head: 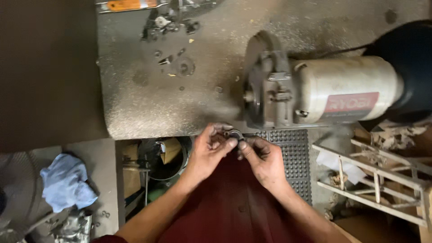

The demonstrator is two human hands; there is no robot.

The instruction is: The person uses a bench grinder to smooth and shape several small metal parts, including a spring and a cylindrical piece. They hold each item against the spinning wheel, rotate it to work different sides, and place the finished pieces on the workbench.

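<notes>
Both hands meet at the near edge of the grey, grit-covered workbench top [148,103], directly in front of the person's dark red garment [225,207]. The left hand [208,153] and the right hand [263,159] each pinch the small dark round metal part [234,134], which sits between the fingertips of the two hands, thumbs and forefingers closed against it from either side. The part lies just below the grey cast end housing of the cream-coloured cylindrical electric motor [346,92], near it but apart. A black perforated rubber mat [294,153] lies under the right hand. A crumpled light blue cloth [65,180] rests well apart, lower left.
</notes>
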